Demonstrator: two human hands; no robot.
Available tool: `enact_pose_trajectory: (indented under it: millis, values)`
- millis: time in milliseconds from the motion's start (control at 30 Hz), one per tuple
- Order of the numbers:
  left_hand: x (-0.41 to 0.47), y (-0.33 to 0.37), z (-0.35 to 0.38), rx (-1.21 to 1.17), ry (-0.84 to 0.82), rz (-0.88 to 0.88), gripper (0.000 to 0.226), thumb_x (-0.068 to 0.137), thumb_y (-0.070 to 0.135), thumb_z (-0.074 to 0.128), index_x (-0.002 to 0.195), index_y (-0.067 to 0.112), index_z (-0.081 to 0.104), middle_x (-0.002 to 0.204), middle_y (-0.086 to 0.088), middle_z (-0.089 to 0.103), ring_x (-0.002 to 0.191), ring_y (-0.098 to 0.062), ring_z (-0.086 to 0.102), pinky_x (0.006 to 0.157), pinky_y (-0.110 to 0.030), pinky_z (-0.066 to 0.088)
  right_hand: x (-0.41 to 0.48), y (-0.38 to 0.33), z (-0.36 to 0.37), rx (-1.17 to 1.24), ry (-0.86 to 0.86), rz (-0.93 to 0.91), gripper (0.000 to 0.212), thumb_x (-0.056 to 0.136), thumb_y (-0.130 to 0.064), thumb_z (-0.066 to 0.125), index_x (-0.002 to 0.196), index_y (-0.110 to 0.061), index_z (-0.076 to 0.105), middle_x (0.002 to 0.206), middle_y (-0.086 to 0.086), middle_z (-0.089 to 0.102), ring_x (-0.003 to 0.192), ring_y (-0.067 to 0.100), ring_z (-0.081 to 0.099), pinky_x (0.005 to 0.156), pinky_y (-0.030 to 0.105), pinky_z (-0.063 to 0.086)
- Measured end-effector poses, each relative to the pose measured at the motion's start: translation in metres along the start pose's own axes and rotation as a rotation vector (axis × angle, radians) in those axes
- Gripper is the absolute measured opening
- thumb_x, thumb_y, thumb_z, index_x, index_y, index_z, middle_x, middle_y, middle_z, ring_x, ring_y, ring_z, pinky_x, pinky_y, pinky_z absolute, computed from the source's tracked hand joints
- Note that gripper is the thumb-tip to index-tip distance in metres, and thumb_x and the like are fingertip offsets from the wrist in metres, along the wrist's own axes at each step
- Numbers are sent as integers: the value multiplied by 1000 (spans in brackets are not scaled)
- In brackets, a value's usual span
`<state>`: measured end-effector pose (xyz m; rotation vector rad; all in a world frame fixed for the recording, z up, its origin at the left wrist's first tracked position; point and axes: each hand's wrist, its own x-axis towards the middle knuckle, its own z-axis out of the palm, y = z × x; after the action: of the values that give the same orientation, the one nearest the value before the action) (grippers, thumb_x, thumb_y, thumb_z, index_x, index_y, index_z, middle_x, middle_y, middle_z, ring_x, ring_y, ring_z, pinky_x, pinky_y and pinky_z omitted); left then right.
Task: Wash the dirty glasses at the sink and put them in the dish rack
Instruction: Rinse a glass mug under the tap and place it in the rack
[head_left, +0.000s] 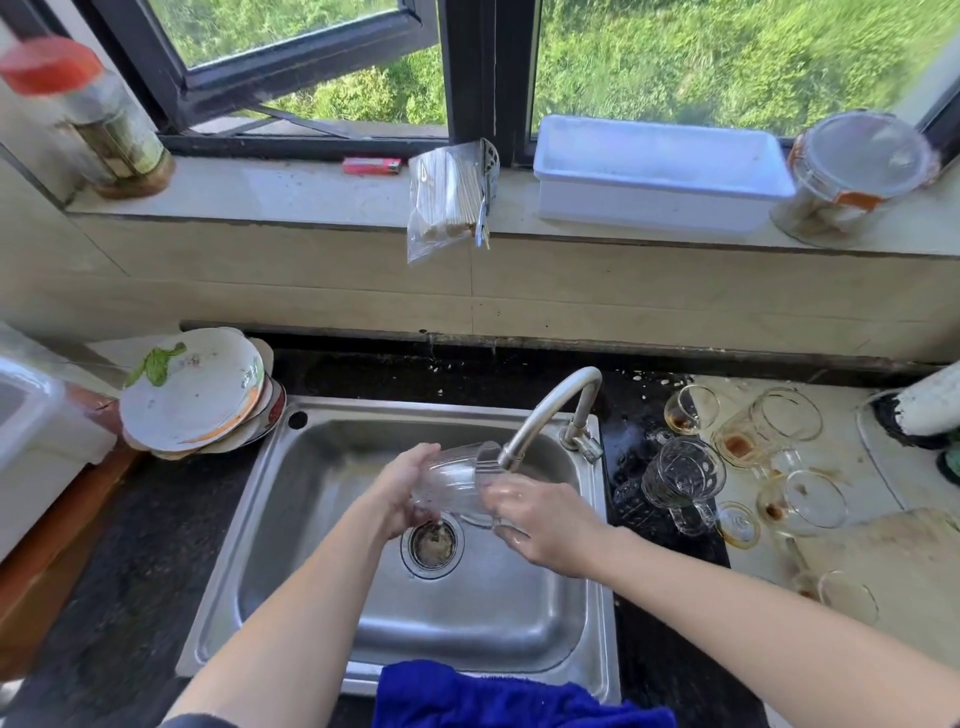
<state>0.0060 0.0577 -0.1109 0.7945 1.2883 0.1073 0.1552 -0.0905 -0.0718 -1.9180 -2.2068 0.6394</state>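
Glass (451, 480) lies sideways at the tap (543, 408) over the sink (493, 613), left hand (402, 488) and right hand (540, 519) both with fingers clamped round it; wet, it could slip and chip on the steel.

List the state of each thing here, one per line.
Glass, tipped sideways at the faucet spout
Left hand, grips the glass
Right hand, grips the glass
Window, swung open
Counter glasses, stained, unwashed
Plates, stacked, dirty
Blue cloth, draped over the sink rim
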Motion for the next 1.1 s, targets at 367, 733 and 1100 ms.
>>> enact_pose_trajectory:
  millis: [367, 733, 1100]
  values:
    - [-20, 9, 0, 437, -64, -246, 42, 88, 49, 46, 65, 14, 56, 46, 1, 50, 28, -10, 42, 31, -11, 27, 0, -7, 6, -133, -26, -183, 41, 82, -37, 64, 116, -13, 65, 126, 4, 62, 122, 22, 53, 89, 40, 54]
    - [-5, -14, 7, -301, -186, -23, 51, 92, 39, 54, 129, 5, 55, 110, -14, 66, 62, -24, 65, 53, -29, 52, 24, -31, 6, 494, 207, 312, 20, 88, -38, 63, 94, -24, 76, 91, -4, 74, 88, 16, 65, 75, 31, 49]
    - [-24, -3, -8, 50, -214, -257, 44, 85, 36, 50, 53, 10, 64, 57, -7, 60, 45, -19, 50, 45, -21, 35, -6, -6, 10, 84, 207, -116, 23, 85, -27, 68, 105, -18, 73, 111, -5, 71, 113, 13, 60, 88, 30, 52]
